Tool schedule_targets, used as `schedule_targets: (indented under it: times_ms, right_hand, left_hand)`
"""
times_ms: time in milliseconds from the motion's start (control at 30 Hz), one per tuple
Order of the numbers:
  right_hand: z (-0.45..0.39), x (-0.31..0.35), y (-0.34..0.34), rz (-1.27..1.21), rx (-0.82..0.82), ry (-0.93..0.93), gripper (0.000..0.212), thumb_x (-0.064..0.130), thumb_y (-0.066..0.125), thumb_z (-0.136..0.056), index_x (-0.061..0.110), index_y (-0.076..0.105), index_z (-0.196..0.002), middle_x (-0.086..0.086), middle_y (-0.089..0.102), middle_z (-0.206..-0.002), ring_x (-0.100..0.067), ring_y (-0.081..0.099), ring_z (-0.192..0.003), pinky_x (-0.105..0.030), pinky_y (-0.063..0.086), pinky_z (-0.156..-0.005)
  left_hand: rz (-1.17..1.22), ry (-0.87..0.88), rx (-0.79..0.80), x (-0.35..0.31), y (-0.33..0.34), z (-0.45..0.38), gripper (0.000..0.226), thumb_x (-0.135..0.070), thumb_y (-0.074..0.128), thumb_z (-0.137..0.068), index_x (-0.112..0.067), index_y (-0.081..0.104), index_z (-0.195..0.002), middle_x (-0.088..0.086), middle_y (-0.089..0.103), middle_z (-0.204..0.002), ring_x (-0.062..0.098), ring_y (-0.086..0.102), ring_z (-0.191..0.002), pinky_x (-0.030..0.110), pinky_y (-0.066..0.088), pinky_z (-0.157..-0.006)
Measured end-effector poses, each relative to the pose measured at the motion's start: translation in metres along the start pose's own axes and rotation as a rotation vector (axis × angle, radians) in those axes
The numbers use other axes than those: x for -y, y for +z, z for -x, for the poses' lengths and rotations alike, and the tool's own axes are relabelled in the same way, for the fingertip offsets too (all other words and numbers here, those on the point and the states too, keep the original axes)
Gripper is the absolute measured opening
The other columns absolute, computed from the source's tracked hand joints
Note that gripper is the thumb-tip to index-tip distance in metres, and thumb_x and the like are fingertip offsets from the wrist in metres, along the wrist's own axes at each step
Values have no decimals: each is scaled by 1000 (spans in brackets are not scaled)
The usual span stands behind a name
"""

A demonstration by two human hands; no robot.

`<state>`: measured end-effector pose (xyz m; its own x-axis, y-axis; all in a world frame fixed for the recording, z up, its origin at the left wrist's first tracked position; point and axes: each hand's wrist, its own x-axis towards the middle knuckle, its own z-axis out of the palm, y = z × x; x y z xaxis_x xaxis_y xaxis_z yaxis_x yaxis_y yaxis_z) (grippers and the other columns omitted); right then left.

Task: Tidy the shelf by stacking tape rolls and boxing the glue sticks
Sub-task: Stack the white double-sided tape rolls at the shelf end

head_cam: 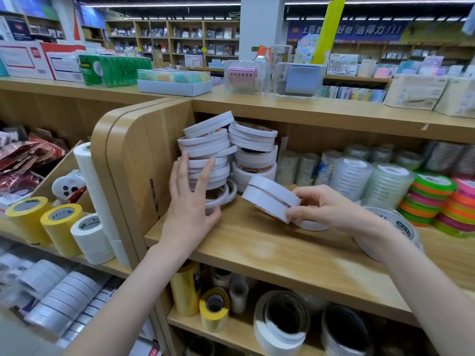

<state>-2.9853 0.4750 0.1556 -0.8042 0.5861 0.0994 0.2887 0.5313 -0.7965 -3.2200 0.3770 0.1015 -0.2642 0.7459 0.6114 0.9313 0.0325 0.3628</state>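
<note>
A: Starting at the left, what room do we have?

B: The rounded wooden side panel (133, 160) closes off the shelf bay there. Our left hand (191, 199) is right beside it, fingers straight and spread, pressed against the leaning stack of thin white tape rolls (208, 155). That stack tilts at the top and touches a second pile of wider white tape rolls (254, 152) just to its right.

A: And the open part?

B: The wooden shelf board (257, 242) is bare along its front edge between our two arms. The wooden top board (334, 116) hangs low over the stacks, so the topmost roll sits close under it.

A: Where are the rolls we are carrying?

B: Our right hand (323, 206) pinches a pair of white tape rolls (272, 199) by the rim, fingers curled round them, held tilted above the board, near the piles. One flat white tape roll (312, 224) lies on the board under that hand.

A: What crowds the right side?

B: Columns of clear tape rolls (354, 176) at the back, then neon green, orange and pink tape rolls (437, 204). A large white roll (401, 224) is half hidden behind our right wrist.

A: Anything unclear?

B: We cannot make out any glue sticks. The lower shelf's rolls are blurred.
</note>
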Motion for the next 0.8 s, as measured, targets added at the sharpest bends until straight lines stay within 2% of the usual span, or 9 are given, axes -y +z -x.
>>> schedule_targets:
  times_ms: [67,133,233,300,400,500,600,667,800]
  right_hand:
    - [-7,-5,8,114,-34,-27,9,31,72,-76,24,67,-74,4,64,-70,-6,55,-65,-21,43,-64]
    - [-12,-6,13,214,-60,-35,12,44,70,-68,37,66,-76,6,65,-78,-10,57,-73,-30,45,-72]
    - [-14,-6,15,230,-59,-80,13,32,73,-75,42,65,-78,9,67,-82,-12,60,-78,-33,47,-76]
    - [-13,-7,11,222,-104,-114,12,25,71,-79,37,66,-78,8,67,-77,-7,59,-71,-28,48,-69]
    - [-4,-3,-3,80,-176,-106,3,16,68,-80,18,68,-79,9,61,-65,-4,54,-62,-16,41,-60]
    - [11,1,-22,10,-258,-44,13,23,68,-75,13,69,-84,1,66,-69,-8,58,-65,-18,44,-62]
    - [18,-6,-36,258,-316,18,4,19,70,-78,18,68,-82,3,66,-67,-4,57,-60,-14,41,-59]
    - [20,-14,-35,481,-279,70,4,20,68,-81,23,65,-82,6,64,-69,-4,55,-62,-17,39,-59]
    - [16,-27,-21,697,-140,61,14,18,69,-80,5,64,-84,-3,63,-78,-17,55,-74,-23,37,-65]
  left_hand:
    - [25,23,24,4,-3,0,93,-17,69,-81,-41,5,-142,3,-13,-155,23,-9,-141,30,16,-101]
    - [19,35,23,8,-5,1,93,-19,70,-81,-41,5,-143,1,-13,-154,20,-8,-141,29,15,-98]
    - [5,37,-4,8,-3,1,96,-21,71,-79,-45,6,-144,-6,-13,-152,21,-6,-140,30,17,-97]
    - [1,49,-23,8,-2,1,95,-21,72,-78,-46,7,-142,-9,-11,-151,23,-4,-140,31,19,-96]
    - [-20,50,-38,10,0,1,94,-24,73,-77,-43,9,-143,-6,-7,-151,26,0,-140,31,22,-93]
    - [-29,51,-56,10,2,2,93,-24,73,-76,-42,11,-144,-4,-5,-152,28,2,-139,34,24,-94]
    - [-21,49,-70,9,4,2,94,-22,74,-76,-43,11,-143,-4,-5,-151,28,2,-139,39,27,-96]
    - [-24,58,-77,10,5,2,93,-21,74,-76,-42,12,-143,-3,-4,-151,29,2,-139,37,23,-95]
    - [-30,62,-83,11,6,2,93,-21,74,-75,-40,13,-144,-2,-3,-151,31,4,-139,36,22,-94]
